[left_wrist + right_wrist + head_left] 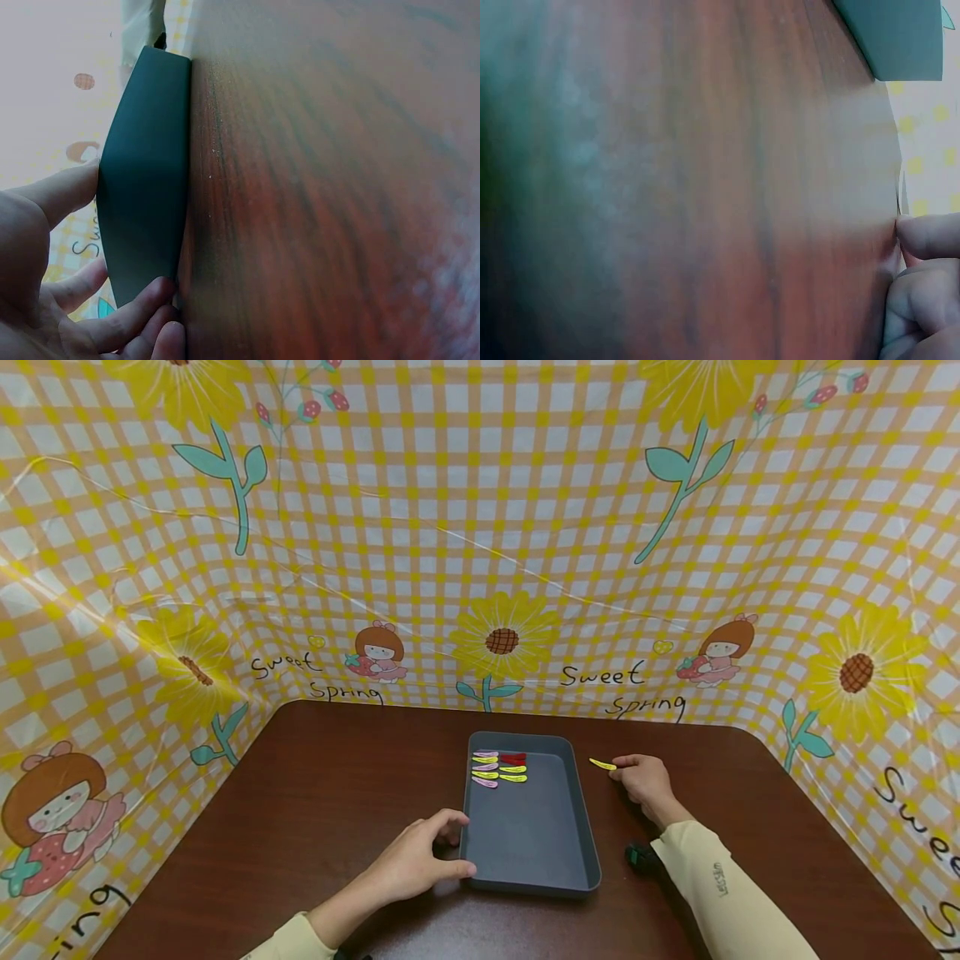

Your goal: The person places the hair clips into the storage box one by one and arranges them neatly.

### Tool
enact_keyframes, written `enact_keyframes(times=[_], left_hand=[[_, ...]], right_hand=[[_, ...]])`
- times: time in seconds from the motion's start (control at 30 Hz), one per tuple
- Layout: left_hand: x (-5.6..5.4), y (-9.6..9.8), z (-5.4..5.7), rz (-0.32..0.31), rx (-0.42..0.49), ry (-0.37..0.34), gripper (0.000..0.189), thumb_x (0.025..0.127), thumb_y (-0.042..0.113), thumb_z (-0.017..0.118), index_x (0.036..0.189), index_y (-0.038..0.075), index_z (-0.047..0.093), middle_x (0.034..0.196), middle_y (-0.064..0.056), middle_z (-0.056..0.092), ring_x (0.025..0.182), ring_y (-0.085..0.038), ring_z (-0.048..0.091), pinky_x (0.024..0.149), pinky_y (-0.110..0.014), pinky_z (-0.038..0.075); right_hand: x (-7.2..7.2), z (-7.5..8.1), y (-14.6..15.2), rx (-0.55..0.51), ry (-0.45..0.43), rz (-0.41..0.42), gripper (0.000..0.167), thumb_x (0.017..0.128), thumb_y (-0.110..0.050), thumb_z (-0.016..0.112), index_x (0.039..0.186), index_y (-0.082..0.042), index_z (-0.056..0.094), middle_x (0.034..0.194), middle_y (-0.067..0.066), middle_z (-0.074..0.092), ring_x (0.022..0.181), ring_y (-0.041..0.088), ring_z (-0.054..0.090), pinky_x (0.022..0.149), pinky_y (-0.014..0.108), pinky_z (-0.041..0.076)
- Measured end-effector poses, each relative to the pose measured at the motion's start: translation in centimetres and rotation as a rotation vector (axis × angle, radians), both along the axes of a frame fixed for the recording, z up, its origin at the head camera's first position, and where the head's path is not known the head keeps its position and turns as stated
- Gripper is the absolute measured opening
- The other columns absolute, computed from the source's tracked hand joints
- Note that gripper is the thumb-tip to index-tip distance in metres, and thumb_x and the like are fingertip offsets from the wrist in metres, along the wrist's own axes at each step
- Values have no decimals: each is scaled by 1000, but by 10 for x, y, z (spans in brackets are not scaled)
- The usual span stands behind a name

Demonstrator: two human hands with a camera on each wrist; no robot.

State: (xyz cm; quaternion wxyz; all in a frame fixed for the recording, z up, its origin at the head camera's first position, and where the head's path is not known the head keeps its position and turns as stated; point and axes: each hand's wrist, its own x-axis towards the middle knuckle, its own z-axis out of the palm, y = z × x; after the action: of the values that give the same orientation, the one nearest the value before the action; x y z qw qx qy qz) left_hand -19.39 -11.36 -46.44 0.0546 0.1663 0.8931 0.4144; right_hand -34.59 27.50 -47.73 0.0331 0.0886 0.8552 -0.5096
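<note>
A dark grey rectangular tray lies on the table, its left wall filling part of the left wrist view. My left hand holds the tray at its left side, thumb at the rim and fingertips low along the wall. Just right of the tray, my right hand pinches a yellow snap hair clip between thumb and finger, its tip pointing toward the tray. Inside, near the far end, hair clips sit in two columns: pink clips and yellow ones on the left, red clips above yellow clips on the right.
The brown wooden table carries the tray. A yellow checked cloth with flowers hangs as walls at the back and both sides. Below the right sleeve shows a small black device.
</note>
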Motion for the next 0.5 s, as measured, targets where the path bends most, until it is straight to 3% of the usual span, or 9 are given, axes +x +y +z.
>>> enact_keyframes(times=[0.17, 0.5], left_hand=[[0, 0, 0, 4, -4, 2, 59, 83, 44, 81, 132, 20, 58, 108, 5, 63, 106, -19, 56, 87, -43, 47], [-1, 0, -1, -1, -3, 6, 60, 83, 45, 81, 133, 20, 58, 108, 5, 63, 106, -19, 56, 88, -44, 47]], right_hand=[[-1, 0, -1, 3, -2, -13, 32, 96, -4, 62, 126, 8, 61, 90, 8, 64, 46, 11, 35, 46, 27, 34], [-3, -3, 0, 28, 2, -26, 29, 95, -4, 62, 122, 8, 63, 78, 4, 61, 45, 10, 36, 45, 26, 34]])
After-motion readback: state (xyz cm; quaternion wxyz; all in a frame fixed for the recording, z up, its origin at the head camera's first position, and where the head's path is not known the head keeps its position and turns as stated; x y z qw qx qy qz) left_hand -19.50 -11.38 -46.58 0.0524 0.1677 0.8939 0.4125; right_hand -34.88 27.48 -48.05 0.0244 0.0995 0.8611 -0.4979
